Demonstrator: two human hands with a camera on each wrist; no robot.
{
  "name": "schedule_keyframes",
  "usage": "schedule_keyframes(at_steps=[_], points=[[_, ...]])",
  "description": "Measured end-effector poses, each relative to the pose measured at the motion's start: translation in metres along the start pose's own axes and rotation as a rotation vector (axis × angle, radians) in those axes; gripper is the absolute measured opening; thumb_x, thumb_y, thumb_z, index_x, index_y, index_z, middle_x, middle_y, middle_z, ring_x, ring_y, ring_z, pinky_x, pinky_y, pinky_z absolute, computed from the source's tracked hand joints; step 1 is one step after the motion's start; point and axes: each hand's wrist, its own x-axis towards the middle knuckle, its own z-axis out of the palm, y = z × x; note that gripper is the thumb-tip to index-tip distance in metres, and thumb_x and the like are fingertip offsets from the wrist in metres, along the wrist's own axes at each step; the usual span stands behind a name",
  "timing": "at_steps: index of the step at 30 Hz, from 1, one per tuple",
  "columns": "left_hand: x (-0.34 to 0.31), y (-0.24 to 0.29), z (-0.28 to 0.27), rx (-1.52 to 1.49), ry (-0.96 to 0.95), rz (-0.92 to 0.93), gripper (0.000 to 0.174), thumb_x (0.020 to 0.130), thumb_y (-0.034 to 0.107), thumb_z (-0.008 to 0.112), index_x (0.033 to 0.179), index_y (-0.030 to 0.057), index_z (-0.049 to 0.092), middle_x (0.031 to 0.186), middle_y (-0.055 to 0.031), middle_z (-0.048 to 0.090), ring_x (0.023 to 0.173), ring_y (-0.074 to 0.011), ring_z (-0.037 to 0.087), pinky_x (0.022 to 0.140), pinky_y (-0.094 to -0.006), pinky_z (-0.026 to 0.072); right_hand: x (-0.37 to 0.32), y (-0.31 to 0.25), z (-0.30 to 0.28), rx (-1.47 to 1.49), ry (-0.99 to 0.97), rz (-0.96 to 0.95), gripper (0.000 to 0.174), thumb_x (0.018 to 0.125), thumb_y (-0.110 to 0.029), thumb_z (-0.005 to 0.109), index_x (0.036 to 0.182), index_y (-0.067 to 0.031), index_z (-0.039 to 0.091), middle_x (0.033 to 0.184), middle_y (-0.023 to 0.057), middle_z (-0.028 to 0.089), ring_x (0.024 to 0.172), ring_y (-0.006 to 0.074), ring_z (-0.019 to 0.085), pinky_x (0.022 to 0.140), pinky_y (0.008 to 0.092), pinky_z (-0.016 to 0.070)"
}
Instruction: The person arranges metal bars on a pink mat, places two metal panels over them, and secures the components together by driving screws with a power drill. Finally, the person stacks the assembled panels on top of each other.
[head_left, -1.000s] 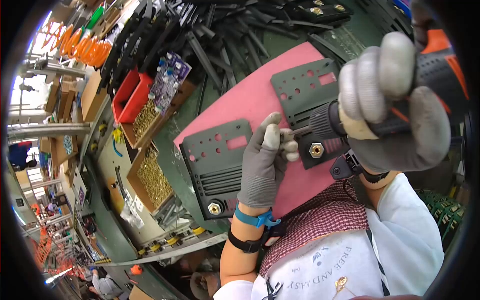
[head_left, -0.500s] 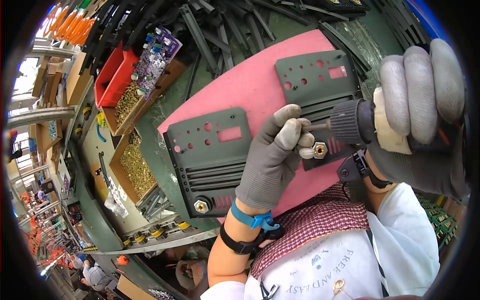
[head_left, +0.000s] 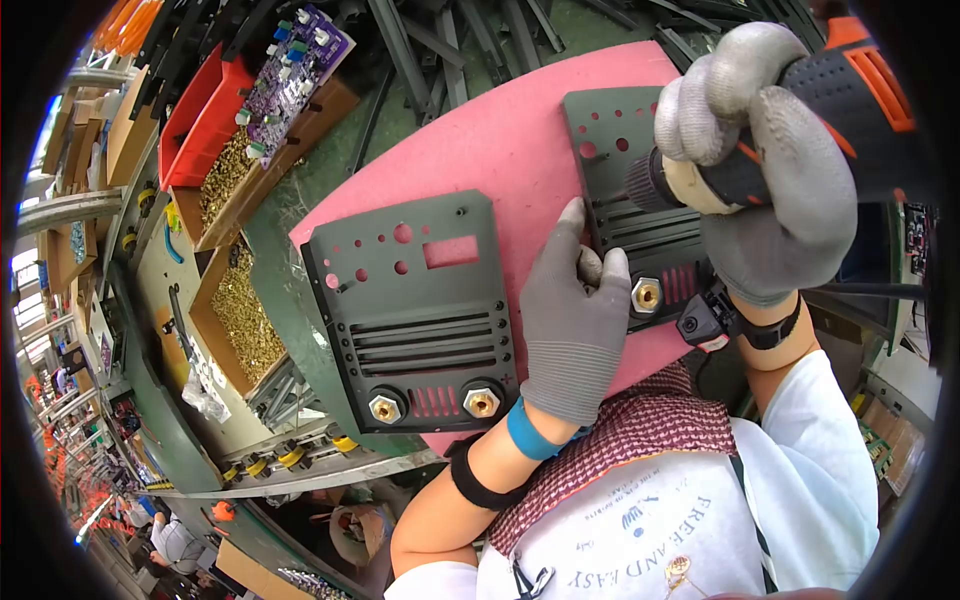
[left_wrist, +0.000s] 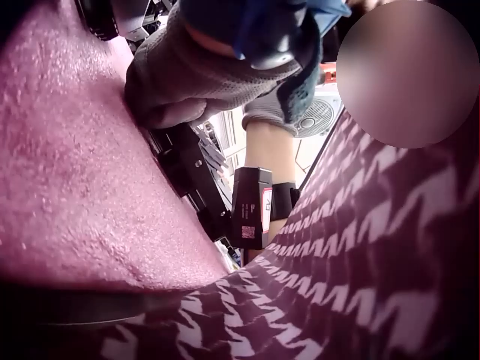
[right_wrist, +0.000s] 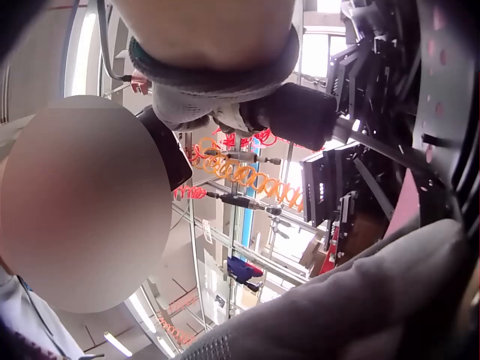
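A black-and-orange power driver [head_left: 840, 120] is gripped in my right hand [head_left: 765, 170], its chuck [head_left: 650, 182] over the right-hand dark panel [head_left: 650, 235]. The right wrist view shows the driver's bit [right_wrist: 382, 146] pointing toward a panel; where its tip ends in the head view is hidden. My left hand [head_left: 575, 320] rests at that panel's left edge, index finger extended and the others bent, with nothing visible in it. A brass hex fitting [head_left: 648, 295] sits beside its fingers. Another dark panel [head_left: 400, 300] lies left, with two brass fittings near its lower edge.
Both panels lie on a pink mat [head_left: 480, 145]. At the left stand a red bin [head_left: 200, 125], a purple circuit board [head_left: 300, 75] and a cardboard box [head_left: 220, 325] of small brass parts. Dark metal strips [head_left: 400, 60] are piled behind the mat.
My left hand has parted from the driver's bit and lowered onto the right panel's edge, with its fingers less pinched. The driver has shifted left and up from half a second ago.
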Motion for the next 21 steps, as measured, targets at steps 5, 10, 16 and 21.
schedule_keyframes(at_steps=[5,10,16,21], points=[[0.001,0.001,0.001,-0.07,0.015,0.012,0.051,0.085,0.005,0.063,0.133,-0.0066,0.05,0.067,0.0028,0.043,0.059,-0.0042,0.041,0.055,-0.0214,0.0388,0.007,0.006,0.009,-0.276,0.107,0.073,0.012,0.09,-0.011,0.044,0.089,-0.0016,0.05,0.069,0.0054,0.05,0.062,0.0149,0.048,0.057,0.0287,0.0396],[0.0,-0.003,0.003,-0.106,0.031,0.03,0.05,0.085,0.004,0.063,0.132,-0.0074,0.049,0.068,0.0028,0.044,0.061,-0.0045,0.042,0.056,-0.0213,0.0393,0.011,0.015,0.03,-0.223,0.228,0.033,0.01,0.087,-0.009,0.047,0.084,-0.0006,0.051,0.067,0.0049,0.05,0.059,0.0145,0.047,0.057,0.0272,0.0401],[0.0,0.0,0.002,-0.129,0.018,0.009,0.05,0.085,0.003,0.063,0.131,-0.0077,0.049,0.071,0.0029,0.044,0.062,-0.0046,0.042,0.057,-0.021,0.0396,0.006,0.007,0.016,-0.073,0.12,0.059,0.01,0.087,-0.01,0.044,0.087,-0.0018,0.049,0.071,0.0048,0.045,0.06,0.0136,0.042,0.055,0.0278,0.0372],[0.0,0.003,0.0,-0.121,-0.008,0.003,0.05,0.085,0.006,0.063,0.131,-0.0076,0.049,0.073,0.0029,0.044,0.064,-0.0041,0.043,0.057,-0.0197,0.0396,-0.012,-0.019,-0.026,-0.076,-0.099,-0.049,0.008,0.088,-0.011,0.039,0.089,-0.0057,0.045,0.082,0.006,0.042,0.062,0.0115,0.042,0.054,0.0249,0.0355]])
